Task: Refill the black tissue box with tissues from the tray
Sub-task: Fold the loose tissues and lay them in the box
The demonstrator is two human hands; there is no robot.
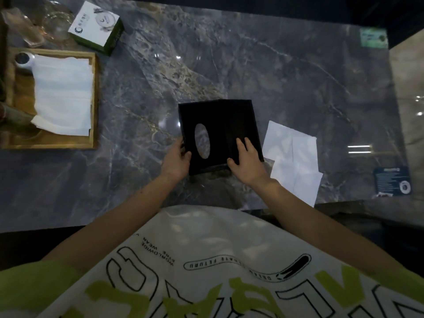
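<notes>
The black tissue box [227,125] is at the middle of the marble table, tilted up off the surface. Through its oval opening [202,140] I see the marble, so nothing fills it. My left hand [176,160] grips the box's near left edge. My right hand [246,160] holds its near right corner, fingers flat on the top face. A stack of white tissues [63,94] lies in the wooden tray [94,99] at the far left, well apart from both hands.
Two loose white tissues [296,161] lie flat just right of the box. A white and green carton [97,27] and clear glassware [34,24] stand behind the tray. A blue card [392,181] lies near the right edge.
</notes>
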